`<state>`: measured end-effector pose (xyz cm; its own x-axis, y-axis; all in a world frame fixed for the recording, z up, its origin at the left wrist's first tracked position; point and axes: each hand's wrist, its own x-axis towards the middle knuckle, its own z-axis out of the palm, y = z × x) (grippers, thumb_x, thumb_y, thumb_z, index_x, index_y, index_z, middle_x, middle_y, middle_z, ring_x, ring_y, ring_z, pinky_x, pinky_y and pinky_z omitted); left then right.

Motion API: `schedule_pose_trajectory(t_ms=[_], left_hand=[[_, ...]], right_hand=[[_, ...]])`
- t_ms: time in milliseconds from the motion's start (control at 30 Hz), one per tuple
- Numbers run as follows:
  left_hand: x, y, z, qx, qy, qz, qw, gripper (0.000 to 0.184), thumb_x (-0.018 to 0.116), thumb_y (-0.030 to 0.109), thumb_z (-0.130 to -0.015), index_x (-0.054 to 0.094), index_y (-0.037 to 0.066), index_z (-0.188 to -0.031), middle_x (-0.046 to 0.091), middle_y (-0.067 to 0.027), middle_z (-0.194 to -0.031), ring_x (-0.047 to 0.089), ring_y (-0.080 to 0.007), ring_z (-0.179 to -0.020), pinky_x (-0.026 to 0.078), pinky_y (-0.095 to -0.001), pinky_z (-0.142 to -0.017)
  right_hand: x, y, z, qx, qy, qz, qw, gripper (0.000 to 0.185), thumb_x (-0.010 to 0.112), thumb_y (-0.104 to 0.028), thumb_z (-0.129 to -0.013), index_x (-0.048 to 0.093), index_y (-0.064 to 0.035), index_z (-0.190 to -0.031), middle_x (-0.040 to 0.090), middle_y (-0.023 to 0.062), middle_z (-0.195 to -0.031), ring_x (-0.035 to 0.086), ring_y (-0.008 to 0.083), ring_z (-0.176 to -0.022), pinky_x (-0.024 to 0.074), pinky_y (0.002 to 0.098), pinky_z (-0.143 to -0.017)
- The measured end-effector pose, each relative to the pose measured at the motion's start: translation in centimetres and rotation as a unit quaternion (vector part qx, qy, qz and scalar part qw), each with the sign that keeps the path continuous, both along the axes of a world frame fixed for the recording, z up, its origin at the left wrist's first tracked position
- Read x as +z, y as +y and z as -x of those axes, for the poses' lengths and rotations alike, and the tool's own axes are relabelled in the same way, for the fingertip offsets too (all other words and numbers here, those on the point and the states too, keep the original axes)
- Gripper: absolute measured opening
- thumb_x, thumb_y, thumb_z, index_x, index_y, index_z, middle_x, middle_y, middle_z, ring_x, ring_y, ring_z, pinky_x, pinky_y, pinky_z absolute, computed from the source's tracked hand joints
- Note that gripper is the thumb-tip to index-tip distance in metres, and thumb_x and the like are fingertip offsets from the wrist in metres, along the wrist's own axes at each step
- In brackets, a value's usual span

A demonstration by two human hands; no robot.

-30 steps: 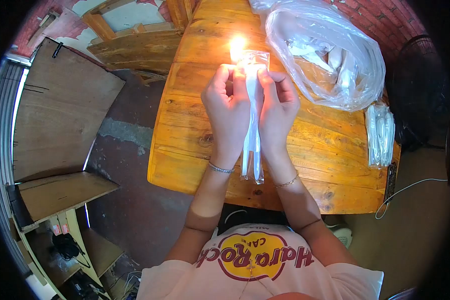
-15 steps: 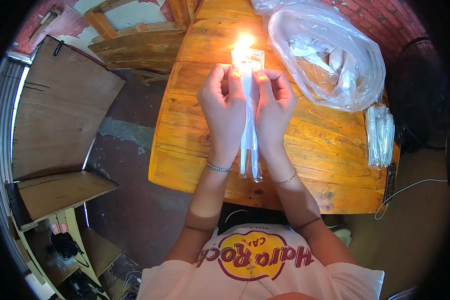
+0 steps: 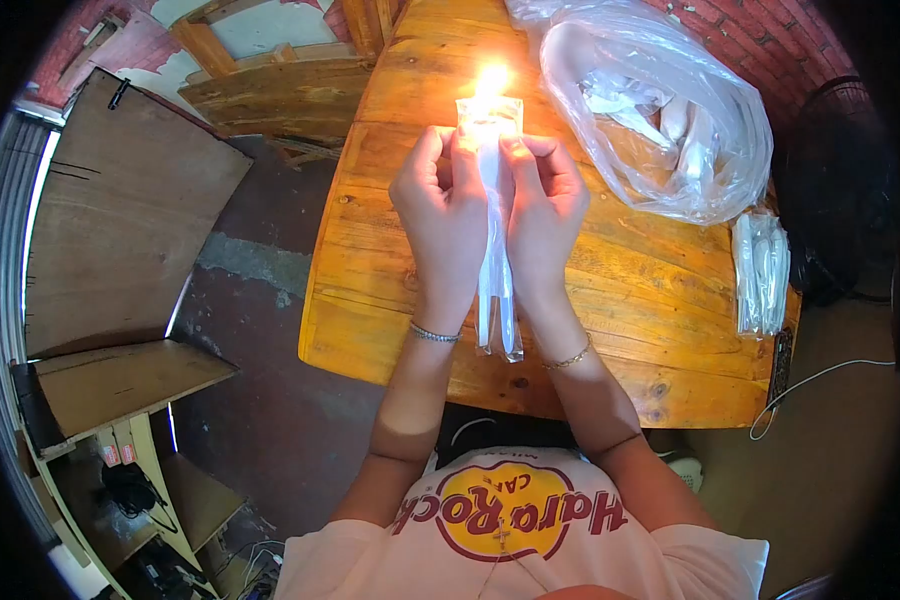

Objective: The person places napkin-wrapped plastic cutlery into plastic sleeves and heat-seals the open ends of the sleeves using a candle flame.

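Note:
Both hands pinch the top of a clear plastic packet of white plastic cutlery [image 3: 494,285], one at each side. My left hand [image 3: 448,210] has its thumb and fingers closed on the left edge. On the right edge my right hand [image 3: 544,215] is closed the same way. The packet's top end is right at a bright flame [image 3: 493,80], whose glare hides the detail there; what the flame burns on cannot be made out. Two pale handles hang down inside the packet between my wrists, toward me.
A large clear plastic bag [image 3: 620,180] with white items inside lies at the back right of the wooden table [image 3: 370,290]. Several filled clear packets [image 3: 761,272] are stacked near the right edge. A white cable [image 3: 820,370] hangs off that side. Wooden shelving [image 3: 120,395] stands on the left.
Both hands and the packet have shifted slightly to the left. The flame now shows more distinctly above the packet's top edge. The grip is unchanged.

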<state>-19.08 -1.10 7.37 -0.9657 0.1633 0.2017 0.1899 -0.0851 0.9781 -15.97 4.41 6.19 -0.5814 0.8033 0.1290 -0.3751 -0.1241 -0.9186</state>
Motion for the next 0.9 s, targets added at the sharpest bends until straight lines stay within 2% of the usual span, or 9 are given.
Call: schedule_pose_trajectory(t_ms=[300,400,900], left_hand=[[0.04,-0.45,0.29,0.01,0.022,0.017,1.0,0.019,0.048,0.012,-0.089,0.054,0.0,-0.075,0.052,0.0016,-0.066,0.044,-0.0028,-0.064,0.038,-0.0208,-0.054],[-0.43,-0.12,0.57,0.03,0.066,-0.022,0.997,0.02,0.05,0.01,-0.088,0.05,-0.001,-0.071,0.043,-0.0014,-0.051,0.037,-0.0039,-0.048,0.03,-0.0251,-0.043],[-0.13,-0.66,0.5,0.053,0.06,-0.005,0.997,0.019,0.051,0.011,-0.088,0.055,-0.001,-0.074,0.045,-0.0012,-0.051,0.038,-0.0037,-0.047,0.029,-0.0244,-0.042]], right_hand=[[-0.02,-0.29,0.25,0.007,0.005,-0.005,1.0,0.01,0.056,-0.007,-0.084,0.056,-0.0001,-0.077,0.054,-0.001,-0.067,0.046,0.0027,-0.063,0.0382,0.0191,-0.056],[-0.22,-0.28,0.33,0.006,0.0,-0.016,1.0,0.01,0.056,-0.007,-0.084,0.056,-0.0002,-0.077,0.053,-0.0012,-0.066,0.045,0.0027,-0.063,0.0381,0.0191,-0.056],[-0.01,-0.82,0.5,0.013,-0.006,-0.013,1.0,0.011,0.058,-0.008,-0.084,0.057,0.0004,-0.076,0.054,-0.0012,-0.066,0.045,0.0024,-0.062,0.0377,0.0192,-0.054]])
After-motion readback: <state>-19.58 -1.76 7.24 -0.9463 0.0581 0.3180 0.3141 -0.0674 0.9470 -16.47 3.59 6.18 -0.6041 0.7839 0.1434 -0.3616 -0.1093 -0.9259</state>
